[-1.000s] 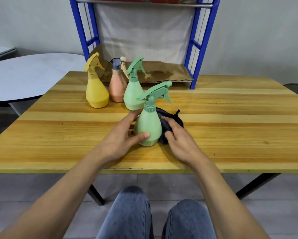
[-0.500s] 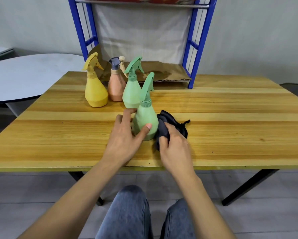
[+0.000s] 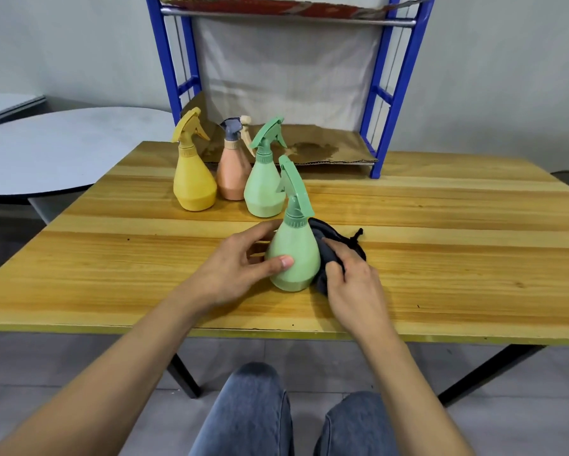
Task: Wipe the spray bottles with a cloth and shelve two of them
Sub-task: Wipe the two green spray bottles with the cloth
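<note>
Left hand (image 3: 234, 268) has rotated the green bottle (image 3: 294, 255) it grips; adjacent right hand (image 3: 355, 287) now clutches the cloth (image 3: 329, 238) against it, so wiping has evidently begun.

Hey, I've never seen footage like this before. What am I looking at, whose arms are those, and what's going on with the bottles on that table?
There is no machine here. The picture comes from a wide-angle camera worn on a person's head, looking forward and down, so the arms and the knees in jeans at the bottom are the wearer's own. Four spray bottles stand on the wooden table. The left hand holds the nearest green bottle by its body, upright on the table. The right hand grips a dark cloth pressed against that bottle's side, to wipe it. Behind stand a yellow bottle, a peach bottle and a second green bottle. At the far side is a blue shelf rack with cardboard on its lower shelf.
</note>
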`<act>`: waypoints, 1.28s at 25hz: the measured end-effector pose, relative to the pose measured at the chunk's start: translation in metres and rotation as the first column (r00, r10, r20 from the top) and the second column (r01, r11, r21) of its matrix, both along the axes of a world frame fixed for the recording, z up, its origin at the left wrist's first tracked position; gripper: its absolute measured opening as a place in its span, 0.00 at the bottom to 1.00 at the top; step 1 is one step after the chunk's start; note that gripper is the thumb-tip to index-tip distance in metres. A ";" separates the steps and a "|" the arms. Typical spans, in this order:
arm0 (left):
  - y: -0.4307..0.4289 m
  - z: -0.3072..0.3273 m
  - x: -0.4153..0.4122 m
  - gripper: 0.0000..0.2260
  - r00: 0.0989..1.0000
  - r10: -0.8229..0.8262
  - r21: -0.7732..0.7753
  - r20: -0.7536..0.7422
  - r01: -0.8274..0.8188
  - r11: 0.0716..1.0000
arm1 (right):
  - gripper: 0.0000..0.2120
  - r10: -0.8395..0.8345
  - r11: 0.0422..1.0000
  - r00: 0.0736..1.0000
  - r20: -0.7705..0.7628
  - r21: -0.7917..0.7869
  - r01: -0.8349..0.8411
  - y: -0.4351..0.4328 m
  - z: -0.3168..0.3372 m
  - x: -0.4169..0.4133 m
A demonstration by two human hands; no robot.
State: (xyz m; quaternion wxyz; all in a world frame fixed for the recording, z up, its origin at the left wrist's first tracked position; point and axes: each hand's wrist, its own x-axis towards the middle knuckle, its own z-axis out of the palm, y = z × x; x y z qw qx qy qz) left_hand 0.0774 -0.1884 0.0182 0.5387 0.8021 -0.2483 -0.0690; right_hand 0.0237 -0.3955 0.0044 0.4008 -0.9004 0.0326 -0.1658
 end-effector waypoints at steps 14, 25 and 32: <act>-0.007 0.002 -0.024 0.23 0.954 0.264 0.027 0.139 -0.270 0.962 | 0.21 -0.106 0.991 0.994 0.001 0.082 0.105 0.004 0.001 -0.017; -0.013 0.006 -0.006 0.32 0.996 -0.061 -0.079 -0.068 0.055 0.995 | 0.22 -0.055 0.995 0.998 0.016 0.079 0.054 -0.003 -0.004 0.000; -0.065 -0.004 -0.031 0.33 0.797 0.524 0.076 0.302 -0.568 0.820 | 0.27 -0.188 0.982 0.979 0.084 0.033 0.185 0.039 -0.009 -0.023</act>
